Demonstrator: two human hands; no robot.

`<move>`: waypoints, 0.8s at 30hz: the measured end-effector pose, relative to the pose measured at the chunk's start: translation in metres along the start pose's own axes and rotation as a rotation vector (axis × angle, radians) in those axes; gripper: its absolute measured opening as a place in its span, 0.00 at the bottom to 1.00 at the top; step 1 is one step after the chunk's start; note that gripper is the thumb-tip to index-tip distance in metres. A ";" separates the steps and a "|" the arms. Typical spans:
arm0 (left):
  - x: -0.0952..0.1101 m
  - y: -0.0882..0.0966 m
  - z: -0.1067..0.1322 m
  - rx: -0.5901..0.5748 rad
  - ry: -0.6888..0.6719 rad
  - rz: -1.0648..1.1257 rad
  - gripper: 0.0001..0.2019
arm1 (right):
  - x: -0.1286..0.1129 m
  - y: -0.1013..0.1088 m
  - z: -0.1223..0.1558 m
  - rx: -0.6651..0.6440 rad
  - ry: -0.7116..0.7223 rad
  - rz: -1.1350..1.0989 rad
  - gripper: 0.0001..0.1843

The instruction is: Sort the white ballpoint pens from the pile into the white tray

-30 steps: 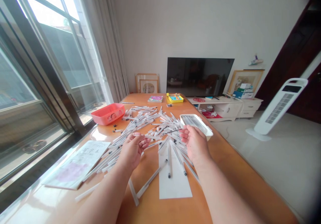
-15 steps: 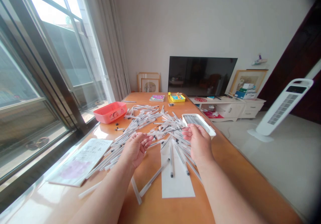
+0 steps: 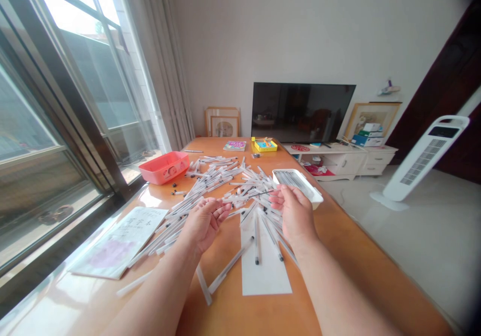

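Note:
My right hand [image 3: 295,210] pinches a thin dark pen refill [image 3: 262,193], which points left over the pile. Facing it, my left hand [image 3: 208,220] is closed, its fingertips on what looks like a clear pen barrel, mostly lost against the pile. Beneath and beyond both hands spreads a heap of clear pen barrels [image 3: 210,185], some with dark ends. A few pens lie on a white paper sheet [image 3: 265,281]. Just past my right hand is a white tray [image 3: 318,195] filled with thin refills.
A red plastic basket [image 3: 161,171] stands at the left, with small black caps beside it. A notebook [image 3: 112,256] lies near the left edge. Farther back are a colourful booklet [image 3: 235,146] and a yellow box [image 3: 266,147]. The wooden table [image 3: 356,266] ends at the right.
My right hand has shifted slightly left with the refill. The left hand stays nearly in place, and the view has tilted very slightly.

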State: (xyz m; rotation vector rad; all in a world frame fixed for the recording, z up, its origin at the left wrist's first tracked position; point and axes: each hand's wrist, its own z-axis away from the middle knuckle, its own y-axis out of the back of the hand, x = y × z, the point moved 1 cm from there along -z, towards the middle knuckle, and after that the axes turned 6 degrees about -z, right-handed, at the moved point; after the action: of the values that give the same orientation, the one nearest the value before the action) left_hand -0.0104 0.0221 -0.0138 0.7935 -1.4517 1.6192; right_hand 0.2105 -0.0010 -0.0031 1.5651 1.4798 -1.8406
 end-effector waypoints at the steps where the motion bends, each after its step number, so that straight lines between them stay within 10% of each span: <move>1: 0.000 -0.001 0.001 -0.025 0.018 -0.009 0.11 | 0.001 0.000 0.000 -0.011 -0.009 -0.013 0.14; 11: -0.002 -0.012 0.018 -0.337 0.149 -0.323 0.12 | 0.000 -0.007 0.008 -0.117 -0.037 0.059 0.19; 24: -0.004 -0.014 0.019 -0.435 0.171 -0.376 0.13 | 0.008 -0.011 0.017 -0.316 0.030 0.284 0.11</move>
State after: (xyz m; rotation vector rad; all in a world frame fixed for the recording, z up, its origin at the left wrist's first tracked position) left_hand 0.0029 0.0031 -0.0078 0.6129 -1.3664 1.0151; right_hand 0.1895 -0.0077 -0.0068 1.5567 1.3950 -1.3587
